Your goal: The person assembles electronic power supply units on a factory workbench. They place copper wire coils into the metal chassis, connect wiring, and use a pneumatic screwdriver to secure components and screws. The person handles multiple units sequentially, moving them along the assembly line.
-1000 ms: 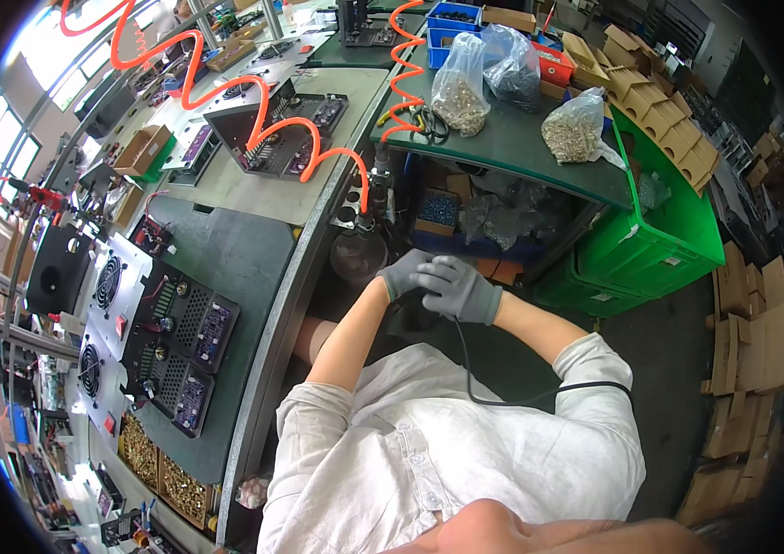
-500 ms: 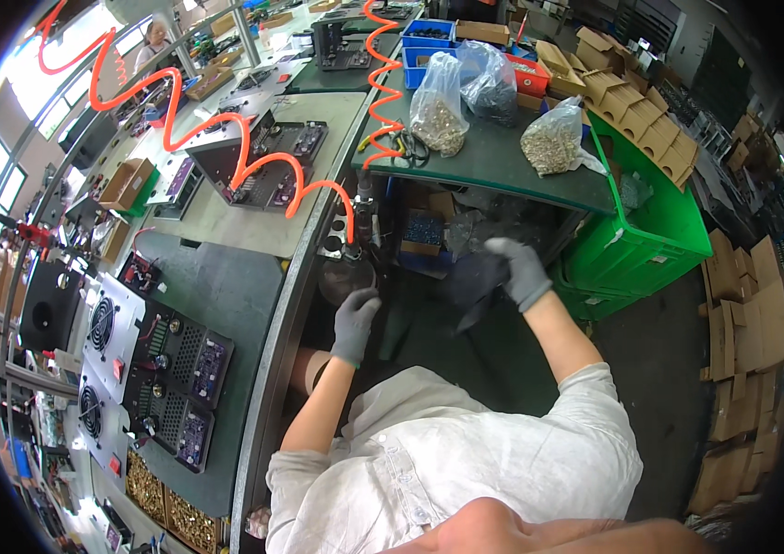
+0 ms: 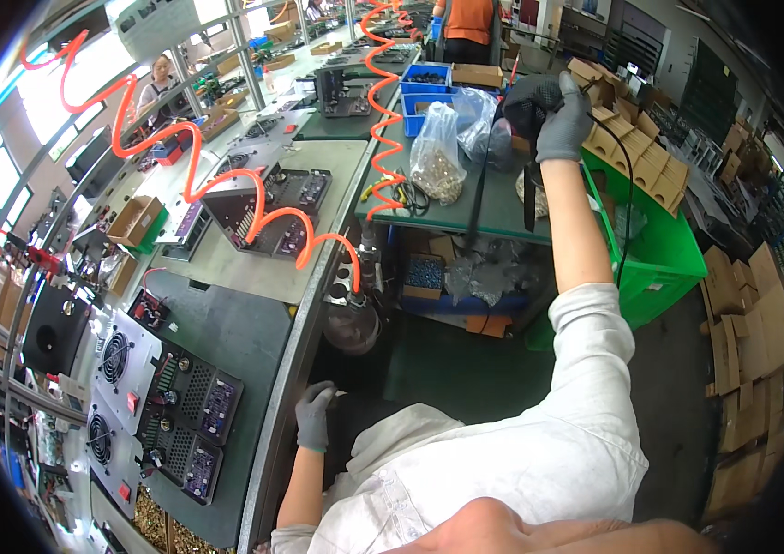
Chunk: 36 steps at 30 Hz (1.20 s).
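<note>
My right hand (image 3: 565, 120), in a grey glove, is raised over the green-topped side table (image 3: 392, 222), its fingers wrapped round a black mesh bundle (image 3: 528, 100). Dark straps and a thin black cord hang from this bundle. It partly hides the clear plastic bags behind it. My left hand (image 3: 315, 415), also gloved in grey, is low beside the metal edge of the long bench, near my lap. Its fingers are curled, and what they hold, if anything, is hidden.
Black metal units with fans (image 3: 191, 415) lie on the long bench at left. An orange coiled hose (image 3: 193, 157) loops above it. A bag of small metal parts (image 3: 438, 162) sits on the side table. A green crate (image 3: 664, 268) and flattened cardboard (image 3: 752, 342) stand at right.
My right hand has risen from below the side table to above it with the black mesh bundle. My left hand has dropped toward my lap. A person in orange shows at the far end.
</note>
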### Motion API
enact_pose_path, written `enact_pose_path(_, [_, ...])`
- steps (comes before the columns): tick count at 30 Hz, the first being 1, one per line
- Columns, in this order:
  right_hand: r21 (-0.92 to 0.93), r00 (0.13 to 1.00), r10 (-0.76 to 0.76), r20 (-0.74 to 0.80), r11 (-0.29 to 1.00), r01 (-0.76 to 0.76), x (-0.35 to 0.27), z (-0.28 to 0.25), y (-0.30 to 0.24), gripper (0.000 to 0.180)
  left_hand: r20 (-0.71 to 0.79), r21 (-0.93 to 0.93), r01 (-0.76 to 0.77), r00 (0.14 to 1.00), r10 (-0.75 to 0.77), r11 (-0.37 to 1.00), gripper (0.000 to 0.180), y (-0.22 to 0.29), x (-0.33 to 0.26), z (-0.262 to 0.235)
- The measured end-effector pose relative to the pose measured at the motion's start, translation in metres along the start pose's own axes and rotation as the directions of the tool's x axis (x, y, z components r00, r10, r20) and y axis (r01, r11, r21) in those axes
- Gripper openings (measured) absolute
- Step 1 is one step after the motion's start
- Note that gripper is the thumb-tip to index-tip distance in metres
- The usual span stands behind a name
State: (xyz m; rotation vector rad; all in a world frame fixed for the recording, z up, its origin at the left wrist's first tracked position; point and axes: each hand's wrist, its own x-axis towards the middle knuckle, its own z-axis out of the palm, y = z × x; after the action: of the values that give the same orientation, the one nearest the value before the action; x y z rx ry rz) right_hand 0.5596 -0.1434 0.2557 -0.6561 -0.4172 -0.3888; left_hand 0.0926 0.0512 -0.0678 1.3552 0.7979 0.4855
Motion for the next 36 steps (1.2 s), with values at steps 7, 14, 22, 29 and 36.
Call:
enact_pose_path(7, [0.156, 0.977, 0.199, 0.071, 0.966, -0.208, 0.032, -0.104, 0.141, 0.017, -0.168, -0.227, 0.062, 0.981, -0.101, 0.972, 0.025, -0.054, -0.023, -0.045])
enact_pose_path(14, [-0.933, 0.967, 0.196, 0.163, 0.348, 0.087, -0.057, -0.216, 0.181, 0.044, -0.177, -0.215, 0.123, 0.971, -0.162, 0.969, 0.025, -0.039, -0.053, -0.033])
enact_pose_path(22, [-0.832, 0.963, 0.227, -0.142, 0.5, -0.24, -0.178, -0.263, 0.139, 0.062, -0.309, -0.424, 0.078, 0.924, -0.225, 0.903, 0.029, -0.043, -0.06, -0.024])
enact_pose_path(29, [-0.939, 0.406, 0.876, 0.26, 0.327, -0.104, -0.43, -0.207, 0.102, 0.024, -0.455, -0.28, -0.05, 0.886, -0.087, 0.959, 0.023, -0.004, -0.111, -0.032])
enact_pose_path(36, [-0.08, 0.031, 0.076, 0.997, 0.987, 0.142, -0.454, -0.033, 0.047, 0.013, -0.676, 0.032, -0.284, 0.7, 0.231, 0.958, 0.014, 0.035, -0.193, -0.07])
